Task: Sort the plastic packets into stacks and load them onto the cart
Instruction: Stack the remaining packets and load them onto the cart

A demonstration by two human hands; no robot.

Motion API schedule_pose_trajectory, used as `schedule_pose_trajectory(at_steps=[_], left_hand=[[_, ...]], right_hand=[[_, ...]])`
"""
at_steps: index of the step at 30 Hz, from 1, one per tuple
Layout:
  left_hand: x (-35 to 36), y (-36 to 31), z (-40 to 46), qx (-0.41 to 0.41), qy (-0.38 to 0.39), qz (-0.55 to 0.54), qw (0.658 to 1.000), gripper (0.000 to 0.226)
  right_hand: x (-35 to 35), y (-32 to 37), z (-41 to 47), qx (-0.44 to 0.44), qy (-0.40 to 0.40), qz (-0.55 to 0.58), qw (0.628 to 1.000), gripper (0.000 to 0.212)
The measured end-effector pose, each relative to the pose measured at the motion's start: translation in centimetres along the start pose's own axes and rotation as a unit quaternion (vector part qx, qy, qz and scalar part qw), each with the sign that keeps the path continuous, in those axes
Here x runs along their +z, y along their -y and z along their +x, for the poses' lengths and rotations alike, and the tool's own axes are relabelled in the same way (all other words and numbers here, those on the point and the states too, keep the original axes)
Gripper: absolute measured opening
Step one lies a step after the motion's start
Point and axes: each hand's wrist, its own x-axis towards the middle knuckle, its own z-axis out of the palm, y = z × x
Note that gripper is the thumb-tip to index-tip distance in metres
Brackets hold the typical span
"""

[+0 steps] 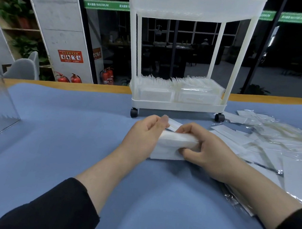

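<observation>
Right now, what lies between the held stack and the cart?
In the head view, only bare blue cloth lies between the stack, gripped by both hands, and the cart. Loose packets lie off to the right.

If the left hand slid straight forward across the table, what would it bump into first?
Probably the cart: the left hand, gripping the packet stack, points toward its front-left wheel. Depth is hard to judge.

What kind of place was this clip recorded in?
Probably an office or commercial workspace at night, not a home: fire extinguishers by a concrete pillar, a red safety notice, and green-banded glass partitions behind the cloth-covered table.
</observation>
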Motion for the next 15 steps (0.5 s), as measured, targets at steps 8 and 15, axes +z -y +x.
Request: schedule_pose_trajectory(at_steps=[8,15], left_hand=[[-2.8,0.2,0.5,0.063,0.109,0.073,0.989,0.029],[-2.7,0.7,0.7,0.060,0.133,0.098,0.984,0.035]], right_hand=[[-0.9,-0.1,0.0,-0.004,-0.043,0.054,0.998,0.036],[-0.9,-0.1,0.0,-0.004,-0.028,0.046,0.999,0.042]])
